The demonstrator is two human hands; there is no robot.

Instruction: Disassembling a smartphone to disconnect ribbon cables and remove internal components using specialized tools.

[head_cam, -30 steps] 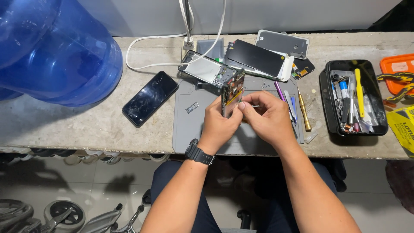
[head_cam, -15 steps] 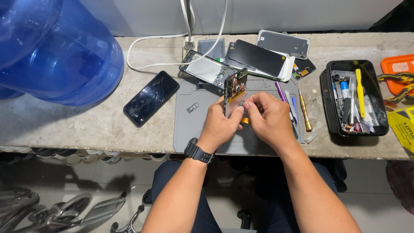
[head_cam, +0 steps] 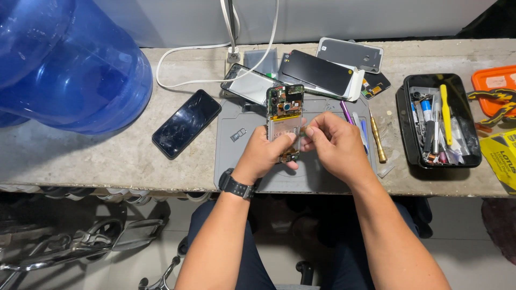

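Note:
An opened phone [head_cam: 285, 115] with its back off, showing circuit board and battery, stands upright over the grey work mat [head_cam: 242, 161]. My left hand [head_cam: 264, 156], with a black watch on the wrist, grips the phone's lower half. My right hand [head_cam: 333, 144] is pinched at the phone's right edge, fingertips on something small that I cannot make out.
A cracked black phone [head_cam: 186, 123] lies left of the mat. Several phones and screens [head_cam: 317, 71] are stacked behind it. Hand tools [head_cam: 376, 140] lie to the right, then a black tool tray [head_cam: 473, 156]. A large blue water bottle [head_cam: 64, 64] fills the left.
The opened phone has turned to face me more squarely and sits a little lower in my left hand. My right fingers have shifted along its right edge.

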